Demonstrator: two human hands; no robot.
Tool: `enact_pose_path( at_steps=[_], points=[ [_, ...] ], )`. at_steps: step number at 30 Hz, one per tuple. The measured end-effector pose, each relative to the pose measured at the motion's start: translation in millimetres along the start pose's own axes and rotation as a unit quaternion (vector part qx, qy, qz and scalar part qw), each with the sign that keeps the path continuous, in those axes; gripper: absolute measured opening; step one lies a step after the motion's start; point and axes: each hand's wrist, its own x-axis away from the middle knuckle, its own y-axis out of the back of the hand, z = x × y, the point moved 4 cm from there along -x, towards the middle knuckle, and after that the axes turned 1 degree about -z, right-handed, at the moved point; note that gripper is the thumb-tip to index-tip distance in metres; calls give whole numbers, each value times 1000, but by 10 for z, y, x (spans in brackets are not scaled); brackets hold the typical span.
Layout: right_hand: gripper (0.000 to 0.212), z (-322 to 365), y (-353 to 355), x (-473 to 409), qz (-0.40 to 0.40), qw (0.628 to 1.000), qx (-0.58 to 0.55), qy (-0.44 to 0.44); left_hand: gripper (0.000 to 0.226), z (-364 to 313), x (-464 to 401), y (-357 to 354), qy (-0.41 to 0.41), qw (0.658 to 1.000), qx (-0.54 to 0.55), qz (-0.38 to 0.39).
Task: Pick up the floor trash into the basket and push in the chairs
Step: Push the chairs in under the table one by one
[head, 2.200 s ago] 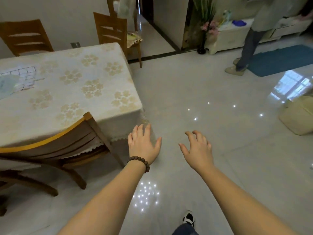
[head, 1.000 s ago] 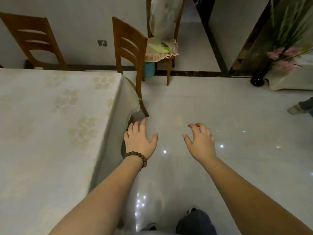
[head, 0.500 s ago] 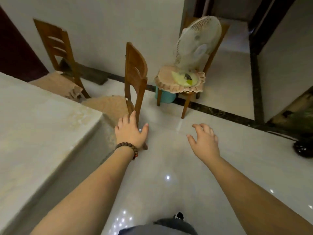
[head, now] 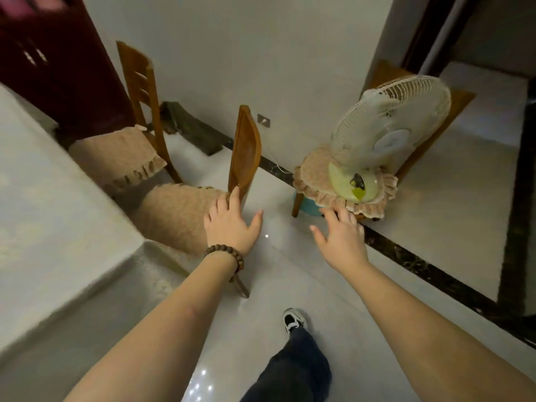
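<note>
A wooden chair (head: 244, 149) with a tan seat cushion stands pulled out from the table (head: 52, 227), its back toward me. My left hand (head: 232, 224), with a bead bracelet at the wrist, is held out with straight fingers just in front of the chair's back, fingertips near its lower edge. My right hand (head: 342, 239) hovers with fingers spread over the floor, holding nothing. A second wooden chair (head: 139, 91) with a frilled cushion stands further along the table. A teal basket (head: 307, 205) peeks out under a third chair. No floor trash shows.
A white table fan (head: 388, 132) rests on the third chair's frilled cushion (head: 316, 181) against the wall. A dark red cabinet (head: 49, 62) stands at the far left. A doorway opens at right behind a dark floor border (head: 435, 274). My foot (head: 293, 319) is on the glossy tile.
I have walked round the table's corner toward the pulled-out chair. Both hands stayed held out and open; the left one has come close to the chair's back.
</note>
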Motion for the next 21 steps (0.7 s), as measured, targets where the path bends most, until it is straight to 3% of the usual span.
enact_pose_path(
  at_steps=[9,15,21],
  points=[
    [43,-95,-235,-1990,79,988,-5,134,72,-591,-1384,-311,107,993,14,-51],
    [45,-12,-316,-2883,109,973,-31,202,75,-738,-1849,-324,165,984,-13,-61],
    [47,382,-601,-3523,174,922,-59,340,92,-707,-2027,-521,214,971,-99,-33]
  ],
)
